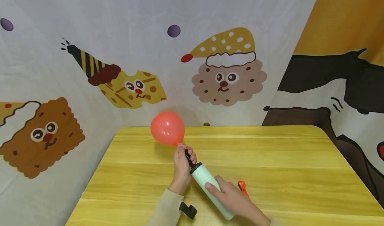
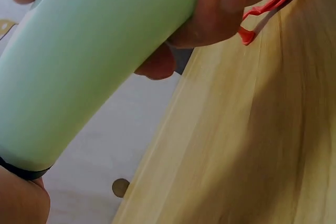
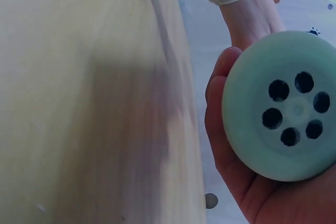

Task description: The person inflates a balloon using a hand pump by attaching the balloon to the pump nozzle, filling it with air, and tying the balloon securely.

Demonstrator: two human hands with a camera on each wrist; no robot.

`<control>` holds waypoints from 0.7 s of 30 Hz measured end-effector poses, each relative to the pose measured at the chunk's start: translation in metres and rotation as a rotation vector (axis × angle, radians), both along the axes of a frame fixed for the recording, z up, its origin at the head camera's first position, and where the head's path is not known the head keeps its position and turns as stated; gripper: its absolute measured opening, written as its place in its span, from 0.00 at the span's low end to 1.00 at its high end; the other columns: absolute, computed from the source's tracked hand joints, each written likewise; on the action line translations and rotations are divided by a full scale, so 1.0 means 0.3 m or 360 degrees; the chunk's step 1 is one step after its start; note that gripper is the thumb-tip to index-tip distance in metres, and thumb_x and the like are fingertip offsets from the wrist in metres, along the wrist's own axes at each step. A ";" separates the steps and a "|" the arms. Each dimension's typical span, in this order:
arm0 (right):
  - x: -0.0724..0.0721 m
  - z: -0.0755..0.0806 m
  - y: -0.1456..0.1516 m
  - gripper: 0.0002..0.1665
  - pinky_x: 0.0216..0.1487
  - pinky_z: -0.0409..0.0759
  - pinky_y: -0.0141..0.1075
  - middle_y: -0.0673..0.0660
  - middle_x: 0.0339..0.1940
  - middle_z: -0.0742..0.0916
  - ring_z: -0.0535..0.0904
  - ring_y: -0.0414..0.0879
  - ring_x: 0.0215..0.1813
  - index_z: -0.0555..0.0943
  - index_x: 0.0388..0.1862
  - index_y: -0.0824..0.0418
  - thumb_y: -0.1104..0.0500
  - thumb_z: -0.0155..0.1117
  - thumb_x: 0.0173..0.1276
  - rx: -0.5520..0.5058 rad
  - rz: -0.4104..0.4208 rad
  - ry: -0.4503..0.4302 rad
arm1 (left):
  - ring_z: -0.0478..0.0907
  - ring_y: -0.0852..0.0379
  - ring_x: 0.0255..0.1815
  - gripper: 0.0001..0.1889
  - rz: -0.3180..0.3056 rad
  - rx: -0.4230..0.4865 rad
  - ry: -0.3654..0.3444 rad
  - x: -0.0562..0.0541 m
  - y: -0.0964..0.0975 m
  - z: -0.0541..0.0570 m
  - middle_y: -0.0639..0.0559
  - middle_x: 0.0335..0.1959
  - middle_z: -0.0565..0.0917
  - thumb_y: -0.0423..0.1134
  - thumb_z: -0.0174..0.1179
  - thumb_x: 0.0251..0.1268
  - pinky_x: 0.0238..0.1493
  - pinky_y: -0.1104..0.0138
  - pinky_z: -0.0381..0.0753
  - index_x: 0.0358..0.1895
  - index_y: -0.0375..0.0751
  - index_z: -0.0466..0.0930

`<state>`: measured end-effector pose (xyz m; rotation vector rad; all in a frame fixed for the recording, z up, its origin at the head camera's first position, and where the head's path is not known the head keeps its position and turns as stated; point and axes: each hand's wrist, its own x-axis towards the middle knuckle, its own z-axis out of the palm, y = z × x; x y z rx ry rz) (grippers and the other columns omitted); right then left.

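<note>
A round, inflated red balloon [image 1: 167, 128] sits at the nozzle end of a hand pump, whose body is a mint-green cylinder [image 1: 210, 189] with black end parts [image 1: 196, 168]. My left hand [image 1: 182, 164] grips the balloon's neck and the pump's black front end. Around the green cylinder curl the fingers of my right hand [image 1: 232, 196]. In the right wrist view the pump's flat base [image 3: 298, 111] shows a ring of several holes. The balloon's neck is mostly hidden by the left fingers.
Beside my right hand, an uninflated red balloon [image 1: 243, 188] lies on the wooden table [image 1: 285, 159]. A black camera mount [image 1: 188, 210] sticks out from the left wrist. Behind the table hangs a cloth [image 1: 144, 26] printed with cartoon biscuits and cheese.
</note>
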<state>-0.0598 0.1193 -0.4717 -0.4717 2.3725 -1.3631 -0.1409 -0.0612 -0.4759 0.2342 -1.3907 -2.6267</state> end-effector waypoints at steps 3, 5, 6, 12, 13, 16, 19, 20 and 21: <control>0.004 -0.001 -0.004 0.29 0.26 0.80 0.36 0.51 0.30 0.83 0.79 0.42 0.27 0.75 0.57 0.67 0.42 0.51 0.84 -0.0048 0.0009 -0.0026 | 0.66 0.63 0.17 0.17 0.0008 0.0004 -0.0009 -0.011 -0.018 -0.001 0.55 0.22 0.70 0.38 0.34 0.86 0.18 0.74 0.68 0.31 0.41 0.65; 0.007 0.000 -0.001 0.29 0.26 0.80 0.36 0.51 0.31 0.83 0.80 0.41 0.28 0.75 0.58 0.68 0.42 0.51 0.84 -0.0058 0.0009 -0.0022 | 0.66 0.63 0.17 0.18 0.0021 0.0024 0.0012 -0.025 -0.034 0.005 0.55 0.22 0.70 0.38 0.35 0.86 0.18 0.74 0.68 0.31 0.41 0.65; 0.009 0.002 0.004 0.29 0.27 0.80 0.36 0.51 0.32 0.83 0.80 0.41 0.29 0.76 0.58 0.67 0.41 0.51 0.84 -0.0050 0.0009 -0.0018 | 0.66 0.63 0.17 0.18 0.0033 0.0033 0.0030 -0.034 -0.044 0.010 0.55 0.22 0.70 0.38 0.34 0.86 0.18 0.74 0.68 0.31 0.41 0.65; 0.038 0.024 0.071 0.27 0.31 0.79 0.36 0.49 0.35 0.82 0.78 0.40 0.32 0.76 0.57 0.61 0.39 0.50 0.83 0.0060 0.0055 -0.0040 | 0.66 0.62 0.17 0.18 0.0163 0.0067 0.0112 -0.086 -0.117 0.054 0.54 0.22 0.69 0.37 0.34 0.86 0.17 0.74 0.67 0.31 0.41 0.65; 0.043 0.027 0.083 0.27 0.31 0.78 0.36 0.49 0.36 0.82 0.77 0.40 0.32 0.76 0.57 0.60 0.38 0.49 0.83 0.0079 0.0065 -0.0053 | 0.65 0.62 0.17 0.18 0.0175 0.0074 0.0114 -0.092 -0.124 0.057 0.54 0.22 0.69 0.37 0.34 0.86 0.17 0.74 0.66 0.31 0.41 0.64; 0.053 0.027 0.107 0.26 0.33 0.76 0.36 0.49 0.36 0.80 0.76 0.41 0.32 0.75 0.56 0.58 0.38 0.49 0.83 0.0118 0.0086 -0.0080 | 0.65 0.62 0.17 0.18 0.0181 0.0092 0.0098 -0.100 -0.133 0.051 0.54 0.22 0.69 0.37 0.34 0.87 0.17 0.74 0.66 0.31 0.41 0.64; 0.056 0.016 0.111 0.25 0.33 0.74 0.36 0.49 0.35 0.79 0.75 0.41 0.32 0.75 0.55 0.58 0.38 0.49 0.83 0.0120 0.0100 -0.0101 | 0.65 0.62 0.17 0.18 0.0183 0.0114 0.0053 -0.096 -0.124 0.030 0.54 0.22 0.69 0.40 0.35 0.88 0.16 0.75 0.66 0.32 0.42 0.63; 0.057 0.010 0.110 0.25 0.33 0.74 0.36 0.49 0.34 0.79 0.75 0.41 0.32 0.76 0.54 0.58 0.38 0.49 0.83 0.0121 0.0099 -0.0096 | 0.65 0.63 0.17 0.18 0.0182 0.0116 0.0037 -0.092 -0.120 0.024 0.55 0.22 0.69 0.41 0.35 0.88 0.17 0.75 0.66 0.32 0.43 0.63; 0.059 0.004 0.109 0.24 0.33 0.74 0.35 0.49 0.34 0.79 0.75 0.41 0.32 0.76 0.54 0.58 0.39 0.49 0.83 0.0123 0.0096 -0.0086 | 0.65 0.63 0.17 0.18 0.0181 0.0120 0.0022 -0.087 -0.115 0.018 0.55 0.22 0.69 0.41 0.35 0.88 0.17 0.75 0.66 0.32 0.43 0.63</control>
